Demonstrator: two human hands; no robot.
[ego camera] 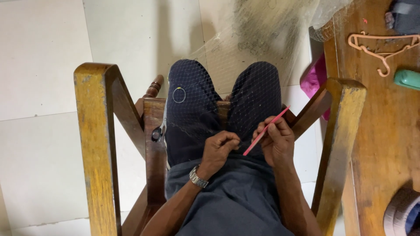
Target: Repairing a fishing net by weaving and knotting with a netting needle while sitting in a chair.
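Netting (205, 94) draped over both knees, pinched by left hand (218, 150).
Right hand (276, 142) closed around pink netting needle (264, 131); could snag or tear fine mesh if pulled hard, or slip from pinch.

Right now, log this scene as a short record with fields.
seat: wooden chair, person seated, net draped over the knees
left hand: pinching the net's mesh
right hand: holding a red needle, tilted
left wrist: metal watch
right side: wooden table with a pink hanger
floor: pale tiles
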